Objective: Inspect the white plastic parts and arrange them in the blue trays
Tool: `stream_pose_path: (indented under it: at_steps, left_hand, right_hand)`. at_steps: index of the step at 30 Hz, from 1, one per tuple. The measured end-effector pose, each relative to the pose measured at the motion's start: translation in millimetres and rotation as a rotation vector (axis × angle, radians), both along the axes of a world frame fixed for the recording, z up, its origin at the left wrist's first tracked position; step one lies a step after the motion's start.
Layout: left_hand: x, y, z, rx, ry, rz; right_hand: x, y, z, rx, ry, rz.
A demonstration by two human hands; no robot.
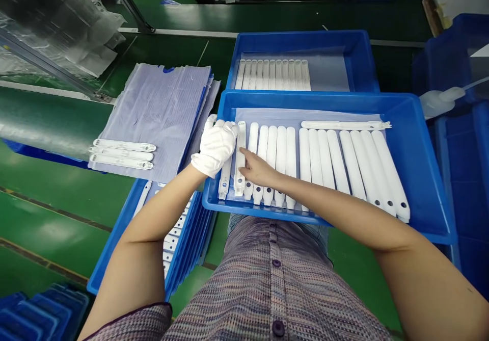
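My left hand [217, 143], in a white glove, is closed at the left end of the front blue tray [428, 178]. Its curled fingers meet the upper left edge of a long white plastic strip [240, 178] that has its ribbed side up. The bare fingers of my right hand [256, 168] grip the same strip's right edge, thumb below and index finger above. Another white strip [224, 182] lies partly under the gloved hand. To the right, smooth white strips [291, 152] stand in a row, and one strip [344, 125] lies crosswise above them.
Behind is a second blue tray [298, 35] with a row of strips. On the left, three strips [122, 155] lie on a stack of pale sheets [156, 96]. Stacked blue trays [191, 249] stand below my left arm. A white squeeze bottle [439, 102] is at the right.
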State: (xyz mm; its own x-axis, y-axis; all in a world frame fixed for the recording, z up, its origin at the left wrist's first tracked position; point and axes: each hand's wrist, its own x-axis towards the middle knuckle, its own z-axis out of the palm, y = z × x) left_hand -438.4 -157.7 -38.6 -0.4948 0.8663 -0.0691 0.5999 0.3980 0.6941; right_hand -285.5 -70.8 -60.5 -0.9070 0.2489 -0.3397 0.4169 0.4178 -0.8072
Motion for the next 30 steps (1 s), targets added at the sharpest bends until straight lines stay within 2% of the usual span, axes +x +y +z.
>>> stream_pose_path:
  at_steps: [4,6,8,9,11,14,16,19,22,25,26,28,30]
  left_hand:
    - [1,-7,-13.1,-0.057,0.24,-0.172]
    - [4,-10,-15.6,-0.09,0.375,-0.226]
    - [6,-11,-15.9,-0.084,0.437,-0.243]
    - [6,-11,-16.0,-0.069,0.432,-0.244]
    - [6,-10,-17.0,-0.032,0.356,-0.227]
    - [3,-9,-18.3,0.034,0.15,-0.152]
    - [1,-9,-15.8,0.081,0.079,-0.123]
    - [3,-8,-8.0,0.342,0.01,-0.032]
    - [14,-2,-5.2,0.62,-0.387,0.049]
    - [28,5,-5.9,0.585,-0.783,-0.09]
    - [32,7,-3.6,0.547,-0.847,-0.124]
    - [36,11,8.7,0.469,-0.917,-0.112]
    - [35,16,30.7,0.437,-0.967,-0.059]
  right_hand:
    - [-16,17,2.9,0.016,-0.007,0.099]
    - [-30,38,1.9,0.113,0.028,0.052]
    - [-48,62,-4.5,0.329,0.081,-0.083]
    - [-58,72,-9.7,0.435,0.093,-0.142]
    - [-75,87,-21.6,0.54,0.062,-0.218]
    - [-93,94,-33.4,0.592,-0.018,-0.228]
    - [-98,94,-31.1,0.605,-0.064,-0.21]
    - [-96,89,-7.5,0.589,-0.031,-0.209]
    - [-83,77,33.8,0.59,0.245,-0.209]
    - [-58,62,67.7,0.542,0.667,-0.095]
    - [-48,59,72.3,0.497,0.814,-0.077]
    - [-26,58,69.2,0.312,1.015,-0.109]
    - [-3,60,54.1,-0.025,0.971,-0.144]
